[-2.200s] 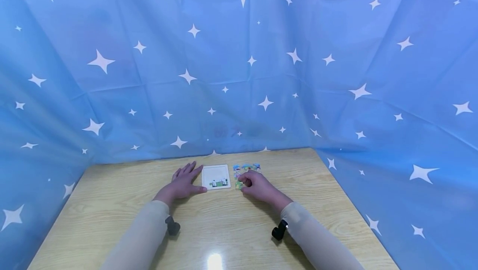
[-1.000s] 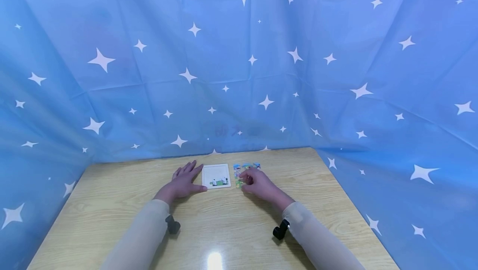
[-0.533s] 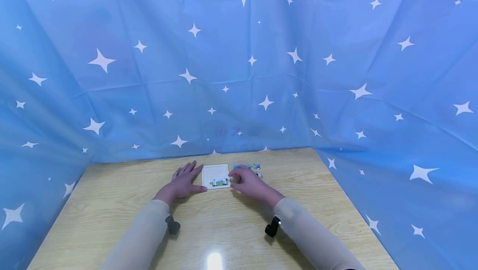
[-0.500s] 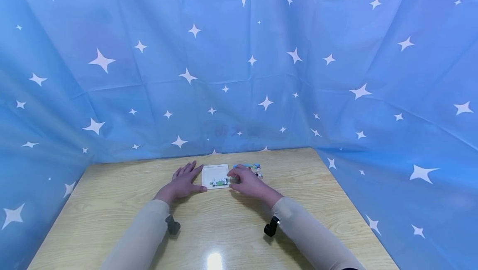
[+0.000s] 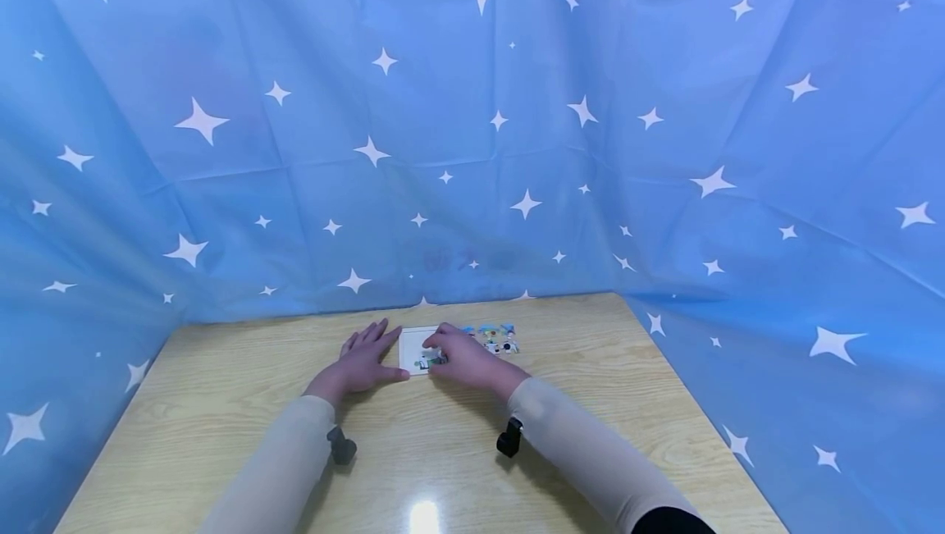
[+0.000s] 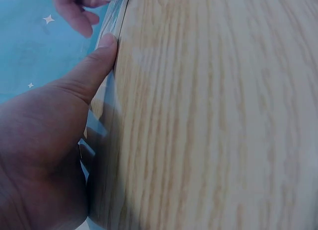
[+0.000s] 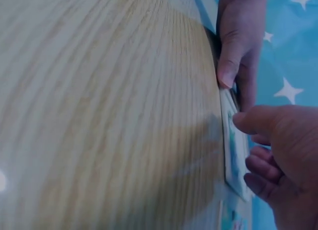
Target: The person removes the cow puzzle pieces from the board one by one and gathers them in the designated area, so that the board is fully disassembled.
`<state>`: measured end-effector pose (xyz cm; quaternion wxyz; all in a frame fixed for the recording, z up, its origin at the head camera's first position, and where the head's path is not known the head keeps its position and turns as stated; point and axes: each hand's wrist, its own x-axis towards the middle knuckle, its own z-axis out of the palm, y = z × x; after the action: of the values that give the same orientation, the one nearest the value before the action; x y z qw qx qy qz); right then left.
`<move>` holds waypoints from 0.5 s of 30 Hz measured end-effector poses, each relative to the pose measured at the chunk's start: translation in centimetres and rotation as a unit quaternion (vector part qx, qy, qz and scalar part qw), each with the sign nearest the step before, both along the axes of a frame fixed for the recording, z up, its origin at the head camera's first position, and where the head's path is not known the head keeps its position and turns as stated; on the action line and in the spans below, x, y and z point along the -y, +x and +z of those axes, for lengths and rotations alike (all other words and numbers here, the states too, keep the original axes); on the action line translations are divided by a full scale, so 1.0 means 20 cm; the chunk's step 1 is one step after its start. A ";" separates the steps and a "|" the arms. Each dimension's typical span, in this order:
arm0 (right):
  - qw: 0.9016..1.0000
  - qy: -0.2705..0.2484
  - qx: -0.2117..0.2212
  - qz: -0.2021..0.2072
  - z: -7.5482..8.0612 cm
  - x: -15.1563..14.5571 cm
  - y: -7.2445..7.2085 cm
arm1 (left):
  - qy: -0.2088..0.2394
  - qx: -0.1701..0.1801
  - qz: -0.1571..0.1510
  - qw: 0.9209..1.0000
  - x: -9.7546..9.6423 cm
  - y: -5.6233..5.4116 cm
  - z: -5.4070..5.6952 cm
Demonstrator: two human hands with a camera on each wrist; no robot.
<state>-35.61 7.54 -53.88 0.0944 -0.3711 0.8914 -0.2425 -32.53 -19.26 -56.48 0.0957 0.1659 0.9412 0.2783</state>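
A square, pale puzzle tray [image 5: 415,341] lies near the far side of the table, with green-and-white puzzle pieces [image 5: 423,362] along its near edge. My left hand [image 5: 362,360] rests beside it, fingers spread, index fingertip and thumb touching the tray's left side. Over the tray's right part is my right hand [image 5: 468,360], fingers bent, thumb and index finger apart at the near pieces. In the right wrist view its thumb [image 7: 256,119] is at the tray [image 7: 236,155]; whether a piece is between the fingertips is hidden. Several loose colourful puzzle pieces [image 5: 502,339] lie right of the tray.
A wooden table [image 5: 413,452] carries everything. Behind it and along both sides hangs a blue curtain [image 5: 472,148] with white stars. A small black wrist camera [image 5: 509,438] is strapped on the right sleeve, another wrist camera [image 5: 342,445] on the left.
My right hand has moved left from the loose pieces to over the tray's right part, covering some of its pieces. The left hand has stayed at the tray's left side.
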 end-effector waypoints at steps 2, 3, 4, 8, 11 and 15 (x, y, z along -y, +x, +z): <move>1.000 0.014 0.002 0.002 0.00 0.02 -0.01 | 0.000 0.001 0.001 1.000 0.00 0.00 0.00; 1.000 0.018 0.004 0.003 0.00 0.03 -0.02 | 0.005 -0.001 0.001 1.000 0.01 -0.01 -0.02; 1.000 0.025 0.007 0.005 0.00 0.04 -0.03 | 0.006 -0.001 0.002 1.000 0.01 -0.01 -0.02; 0.999 0.038 0.021 0.017 -0.01 0.04 -0.04 | 0.020 -0.003 -0.002 1.000 0.01 -0.02 -0.05; 0.999 0.030 0.039 0.023 -0.02 0.02 -0.05 | 0.017 -0.004 -0.005 1.000 0.00 -0.01 -0.03; 0.998 0.011 0.056 0.029 -0.04 0.01 -0.06 | 0.001 -0.002 -0.002 1.000 -0.01 0.00 0.01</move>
<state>-36.90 7.42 -54.60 0.1552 -0.3811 0.8763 -0.2506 -32.48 -19.14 -56.37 0.0943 0.1686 0.9407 0.2788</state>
